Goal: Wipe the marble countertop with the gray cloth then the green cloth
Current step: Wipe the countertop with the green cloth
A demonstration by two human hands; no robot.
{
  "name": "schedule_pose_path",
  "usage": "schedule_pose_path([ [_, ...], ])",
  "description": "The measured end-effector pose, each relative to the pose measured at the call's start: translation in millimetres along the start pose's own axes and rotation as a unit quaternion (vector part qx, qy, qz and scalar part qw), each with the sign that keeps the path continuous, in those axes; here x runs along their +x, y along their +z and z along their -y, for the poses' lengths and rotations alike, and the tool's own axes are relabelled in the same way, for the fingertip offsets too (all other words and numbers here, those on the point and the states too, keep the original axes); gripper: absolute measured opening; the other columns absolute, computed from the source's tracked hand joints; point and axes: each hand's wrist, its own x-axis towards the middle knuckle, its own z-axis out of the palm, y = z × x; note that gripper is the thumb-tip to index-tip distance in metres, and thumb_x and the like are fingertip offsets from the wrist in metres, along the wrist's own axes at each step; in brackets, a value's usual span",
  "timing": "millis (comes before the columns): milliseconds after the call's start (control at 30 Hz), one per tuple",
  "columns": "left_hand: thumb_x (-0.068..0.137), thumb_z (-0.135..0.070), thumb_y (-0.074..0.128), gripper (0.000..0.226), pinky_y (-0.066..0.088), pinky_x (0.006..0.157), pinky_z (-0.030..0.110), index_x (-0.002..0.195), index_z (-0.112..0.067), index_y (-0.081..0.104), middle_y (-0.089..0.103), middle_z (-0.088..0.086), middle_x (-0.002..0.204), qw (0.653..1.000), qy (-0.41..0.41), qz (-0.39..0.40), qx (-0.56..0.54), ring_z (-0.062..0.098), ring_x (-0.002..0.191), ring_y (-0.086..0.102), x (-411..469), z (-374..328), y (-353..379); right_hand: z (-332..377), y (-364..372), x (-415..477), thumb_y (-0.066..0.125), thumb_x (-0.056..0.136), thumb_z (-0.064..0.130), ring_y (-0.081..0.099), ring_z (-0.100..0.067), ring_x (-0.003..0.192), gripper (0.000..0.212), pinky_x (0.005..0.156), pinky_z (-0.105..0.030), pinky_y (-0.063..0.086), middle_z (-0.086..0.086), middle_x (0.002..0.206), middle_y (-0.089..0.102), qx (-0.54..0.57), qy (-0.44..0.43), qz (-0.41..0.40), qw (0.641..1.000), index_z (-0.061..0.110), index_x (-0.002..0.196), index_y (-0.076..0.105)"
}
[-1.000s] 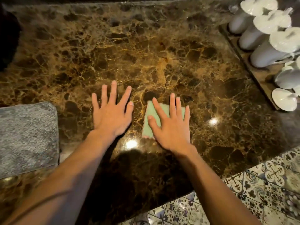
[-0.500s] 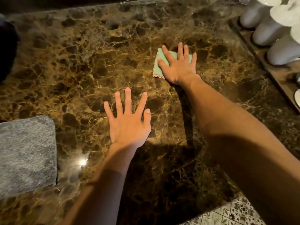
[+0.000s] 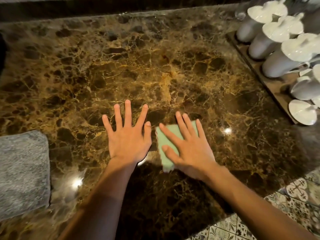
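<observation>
While the right hand (image 3: 188, 149) lies flat, fingers spread, pinning the green cloth (image 3: 166, 144) to the marble countertop (image 3: 155, 70), the left hand (image 3: 129, 137) rests empty and splayed just left of that cloth. Gray cloth (image 3: 23, 172) lies well left. Green cloth looks thin, limp, light; best driven by palm pressure, not pinched.

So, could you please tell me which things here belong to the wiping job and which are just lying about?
Job: green cloth under right hand; gray cloth; marble countertop; left hand flat on it.
Lying about: white crockery; wooden tray.
</observation>
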Motion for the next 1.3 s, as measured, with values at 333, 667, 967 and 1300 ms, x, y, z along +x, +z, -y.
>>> schedule_pose_path([
  [333,0.102,-0.056,0.008,0.058,-0.007,0.121,0.066,0.157,-0.048,-0.007,-0.012,0.005,0.171,1.000,-0.006,0.014,-0.005,0.035,0.156,-0.014,1,-1,-2,29,30,-111,0.029,0.102,0.070,0.004,-0.034,0.159,0.062,0.120,-0.058,0.009,-0.012,0.173,0.005,0.009,0.013,0.006,1.000,0.054,0.159,0.011],
  [667,0.101,-0.055,0.005,0.057,-0.009,0.120,0.065,0.156,-0.049,-0.010,-0.015,0.003,0.170,1.000,-0.008,0.009,-0.011,0.033,0.156,-0.017,0,-1,-1,-46,-30,114,0.007,0.097,0.076,-0.015,-0.029,0.157,0.065,0.125,-0.059,-0.008,-0.012,0.172,-0.012,0.005,0.110,-0.034,0.993,0.056,0.157,-0.007],
  [967,0.100,-0.056,0.002,0.058,-0.011,0.120,0.065,0.155,-0.050,-0.013,-0.020,0.002,0.169,1.000,-0.011,0.018,-0.019,0.032,0.155,-0.021,2,-2,-1,-80,-62,206,0.013,0.098,0.073,-0.014,-0.031,0.157,0.067,0.123,-0.061,-0.011,-0.013,0.172,-0.012,0.039,0.154,-0.016,0.987,0.050,0.160,-0.001],
  [1300,0.101,-0.056,0.006,0.058,-0.010,0.120,0.065,0.157,-0.049,-0.007,-0.013,0.004,0.171,1.000,-0.011,0.013,-0.010,0.033,0.156,-0.017,2,-3,0,-38,-10,40,0.008,0.100,0.069,-0.015,-0.029,0.158,0.063,0.126,-0.057,-0.007,-0.013,0.172,-0.013,0.008,0.082,-0.016,0.996,0.052,0.159,-0.009],
])
